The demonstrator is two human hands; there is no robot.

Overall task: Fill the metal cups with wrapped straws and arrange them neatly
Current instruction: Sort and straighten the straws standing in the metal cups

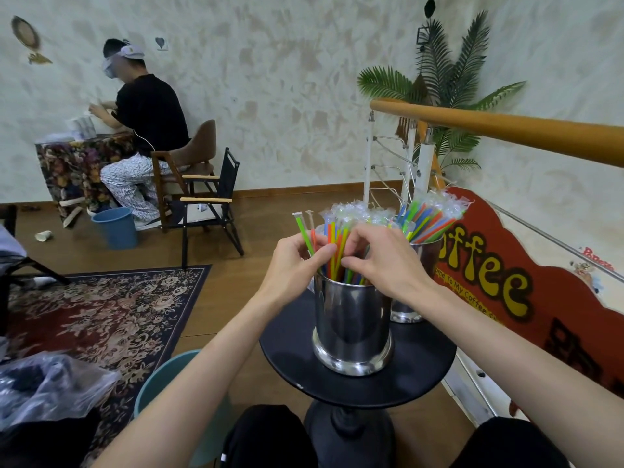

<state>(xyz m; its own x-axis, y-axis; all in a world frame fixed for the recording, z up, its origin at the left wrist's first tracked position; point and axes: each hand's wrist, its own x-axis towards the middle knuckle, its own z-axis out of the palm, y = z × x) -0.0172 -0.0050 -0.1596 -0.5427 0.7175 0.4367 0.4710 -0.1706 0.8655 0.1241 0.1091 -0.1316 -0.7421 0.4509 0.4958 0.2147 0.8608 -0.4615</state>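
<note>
**Both hands in the near cup's straws**

Your left hand pinches wrapped straws standing in the near metal cup on the round black table. Your right hand has its fingers curled among the same bunch, just beside the left. The far cup, full of straws, sits behind your right wrist, mostly hidden. Which straws each finger grips is hard to make out

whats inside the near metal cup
Colourful wrapped straws stand in the near metal cup; both hands' fingers cover some. Their lower ends and the cup's bottom are hidden by its wall.
</note>
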